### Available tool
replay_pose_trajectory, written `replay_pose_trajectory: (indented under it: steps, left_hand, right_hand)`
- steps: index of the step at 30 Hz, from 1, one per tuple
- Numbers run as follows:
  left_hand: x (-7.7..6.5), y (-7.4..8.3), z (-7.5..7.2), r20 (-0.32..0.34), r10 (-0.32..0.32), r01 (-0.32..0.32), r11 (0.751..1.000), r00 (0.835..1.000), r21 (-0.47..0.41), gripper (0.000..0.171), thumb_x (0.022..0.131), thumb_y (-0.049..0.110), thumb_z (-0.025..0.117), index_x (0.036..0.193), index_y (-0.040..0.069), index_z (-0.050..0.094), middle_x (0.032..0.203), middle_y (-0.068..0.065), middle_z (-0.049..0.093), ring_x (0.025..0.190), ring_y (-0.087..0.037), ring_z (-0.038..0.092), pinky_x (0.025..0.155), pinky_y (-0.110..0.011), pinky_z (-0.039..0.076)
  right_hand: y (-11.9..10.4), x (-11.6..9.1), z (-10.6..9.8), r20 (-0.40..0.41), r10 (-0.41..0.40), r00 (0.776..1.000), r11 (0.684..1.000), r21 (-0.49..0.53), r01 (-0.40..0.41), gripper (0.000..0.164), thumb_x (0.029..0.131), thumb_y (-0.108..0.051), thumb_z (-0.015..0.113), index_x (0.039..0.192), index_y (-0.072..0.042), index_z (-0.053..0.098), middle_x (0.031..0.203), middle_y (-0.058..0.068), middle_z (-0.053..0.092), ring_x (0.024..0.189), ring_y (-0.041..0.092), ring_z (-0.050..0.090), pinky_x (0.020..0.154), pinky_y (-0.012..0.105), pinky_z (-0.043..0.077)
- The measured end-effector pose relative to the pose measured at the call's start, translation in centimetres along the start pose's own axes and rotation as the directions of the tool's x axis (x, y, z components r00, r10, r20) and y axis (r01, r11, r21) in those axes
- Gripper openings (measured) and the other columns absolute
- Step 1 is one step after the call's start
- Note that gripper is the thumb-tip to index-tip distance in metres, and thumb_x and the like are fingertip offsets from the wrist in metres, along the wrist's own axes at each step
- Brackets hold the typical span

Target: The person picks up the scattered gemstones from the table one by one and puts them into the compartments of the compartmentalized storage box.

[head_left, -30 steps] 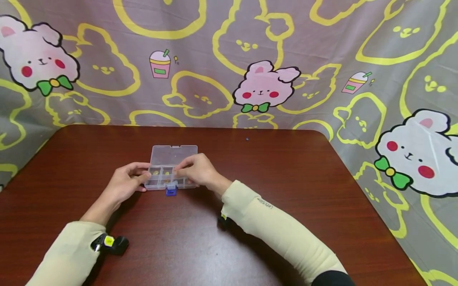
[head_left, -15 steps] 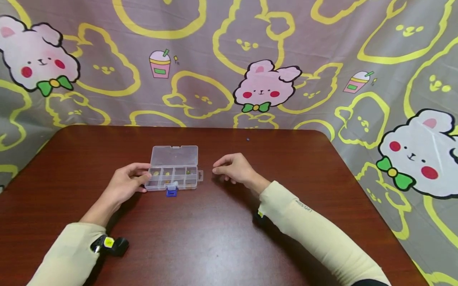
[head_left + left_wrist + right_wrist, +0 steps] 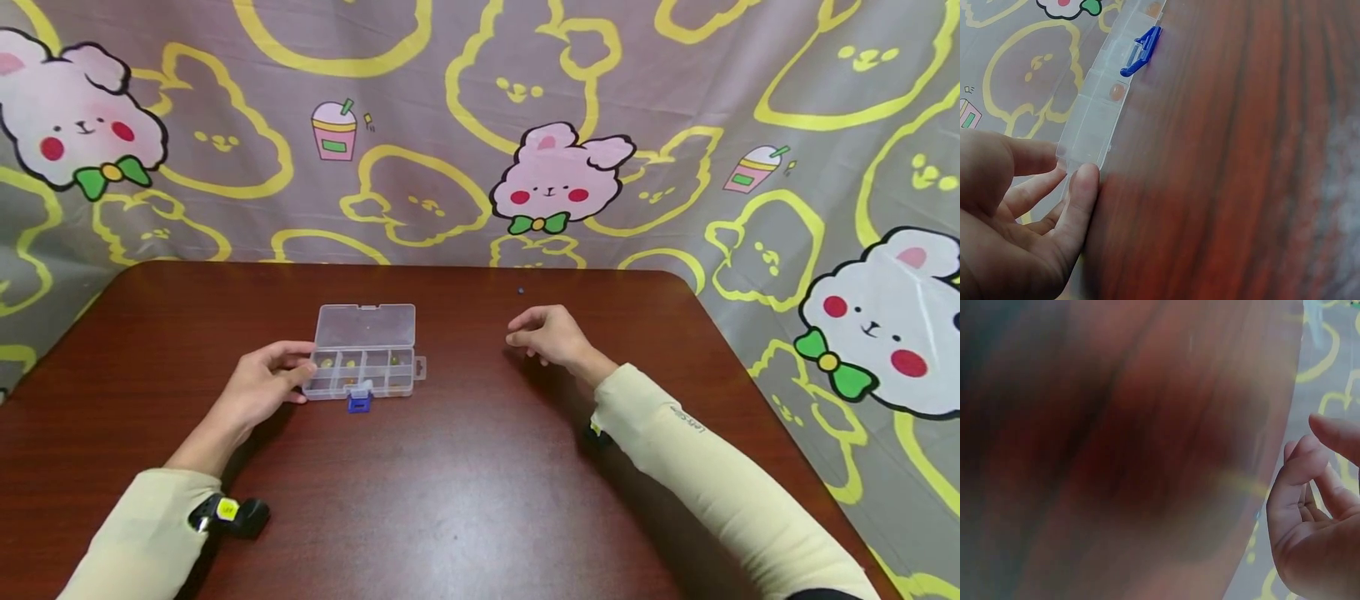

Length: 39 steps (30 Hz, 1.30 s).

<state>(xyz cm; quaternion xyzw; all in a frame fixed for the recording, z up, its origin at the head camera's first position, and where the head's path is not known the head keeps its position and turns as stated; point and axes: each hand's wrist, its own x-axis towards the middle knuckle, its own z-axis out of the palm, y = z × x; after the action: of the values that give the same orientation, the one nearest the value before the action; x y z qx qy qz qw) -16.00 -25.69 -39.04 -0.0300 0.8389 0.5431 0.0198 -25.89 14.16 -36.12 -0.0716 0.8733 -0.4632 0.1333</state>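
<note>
A clear plastic compartment box [image 3: 377, 373] stands on the table with its lid [image 3: 366, 327] tipped back. Small yellowish and green pieces lie in several of its compartments, and a blue latch [image 3: 359, 404] hangs at its front. My left hand [image 3: 262, 383] holds the box's left end; in the left wrist view the thumb [image 3: 1085, 181] presses the near corner while the other fingers lie along the end wall. Over the table to the box's right is my right hand [image 3: 553, 335], fingers loosely bent, nothing seen between them. A tiny blue bead [image 3: 521, 291] lies beyond that hand.
The dark red-brown wooden table [image 3: 420, 500] has rounded far corners. Behind it and on both sides hangs a grey curtain [image 3: 420, 108] with cartoon rabbits. A second clear tab [image 3: 421, 367] sticks out from the box's right end.
My right hand has left the box's right compartments and moved right and away, towards the blue bead. My left hand and the box have stayed in place.
</note>
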Motion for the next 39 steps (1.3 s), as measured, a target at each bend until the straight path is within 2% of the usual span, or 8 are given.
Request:
replay_pose_trajectory:
  steps: [9, 16, 22, 30, 39]
  left_hand:
    - [0.0, 0.0, -0.2, -0.006, -0.010, 0.010, 1.000, 1.000, -0.010, 0.042, 0.101, 0.009, 0.060, 0.139, -0.006, 0.051, 0.118, -0.027, 0.059, 0.077, -0.011, 0.063, 0.064, -0.030, 0.060]
    - [0.3, 0.2, 0.1, -0.001, 0.004, -0.004, 1.000, 1.000, -0.013, 0.041, 0.101, 0.007, 0.060, 0.138, -0.007, 0.052, 0.116, -0.027, 0.059, 0.076, -0.010, 0.063, 0.064, -0.030, 0.060]
    - [0.4, 0.4, 0.3, 0.010, 0.000, 0.000, 1.000, 1.000, -0.014, 0.040, 0.100, 0.007, 0.060, 0.137, -0.007, 0.053, 0.114, -0.027, 0.059, 0.074, -0.011, 0.063, 0.063, -0.030, 0.060]
    - [0.0, 0.2, 0.2, 0.004, -0.025, 0.025, 1.000, 1.000, 0.001, 0.041, 0.101, 0.009, 0.060, 0.139, -0.005, 0.052, 0.117, -0.026, 0.059, 0.078, -0.014, 0.063, 0.064, -0.031, 0.060]
    - [0.1, 0.0, 0.0, 0.006, -0.018, 0.018, 1.000, 1.000, -0.012, 0.042, 0.101, 0.009, 0.060, 0.139, -0.006, 0.051, 0.116, -0.026, 0.059, 0.077, -0.012, 0.063, 0.064, -0.030, 0.060]
  right_hand:
    - [0.9, 2.2, -2.3, -0.087, -0.011, 0.996, 1.000, -0.013, 0.010, 0.022, 0.092, -0.013, 0.074, 0.111, -0.002, 0.073, 0.093, 0.016, 0.071, 0.075, 0.033, 0.061, 0.051, 0.033, 0.052]
    - [1.5, 3.9, -3.0, -0.135, 0.011, 0.991, 1.000, 0.019, -0.008, 0.024, 0.093, -0.012, 0.074, 0.114, 0.001, 0.072, 0.094, 0.017, 0.072, 0.072, 0.028, 0.062, 0.050, 0.029, 0.051]
    - [1.9, 5.2, -3.2, -0.158, 0.052, 0.986, 0.997, 0.058, -0.043, 0.023, 0.092, -0.010, 0.074, 0.112, 0.000, 0.072, 0.094, 0.021, 0.071, 0.068, 0.023, 0.061, 0.049, 0.027, 0.051]
    - [1.8, 7.1, -3.0, -0.179, 0.094, 0.979, 0.994, 0.076, -0.081, 0.021, 0.092, -0.011, 0.074, 0.112, -0.002, 0.072, 0.096, 0.014, 0.072, 0.068, 0.019, 0.060, 0.049, 0.025, 0.051]
    - [1.8, 8.9, -2.4, -0.201, 0.124, 0.972, 0.992, 0.054, -0.116, 0.018, 0.093, -0.011, 0.073, 0.109, -0.003, 0.074, 0.083, 0.009, 0.068, 0.063, 0.015, 0.057, 0.048, 0.025, 0.049]
